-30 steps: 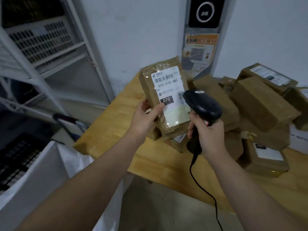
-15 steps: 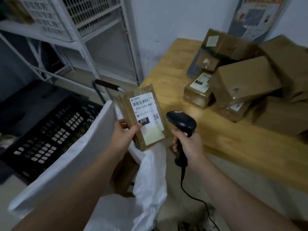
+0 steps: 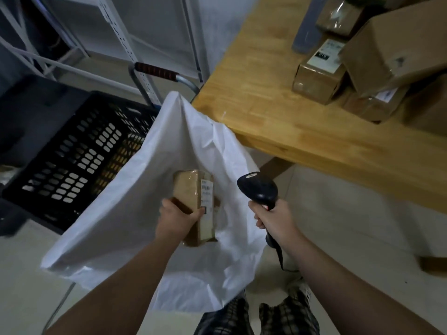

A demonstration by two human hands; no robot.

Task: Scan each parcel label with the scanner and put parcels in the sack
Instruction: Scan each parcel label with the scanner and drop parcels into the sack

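The left hand, fingers curled round the near end of the parcel, holds it within the open mouth of the sack, long axis running near to far, so the drop is probably straight down; the right hand grips the scanner just right.

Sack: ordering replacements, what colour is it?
The sack is white, seen best in the head view.

Brown parcel with white label, white sack, black scanner, black crate, yellowish wooden table, plaid shorts
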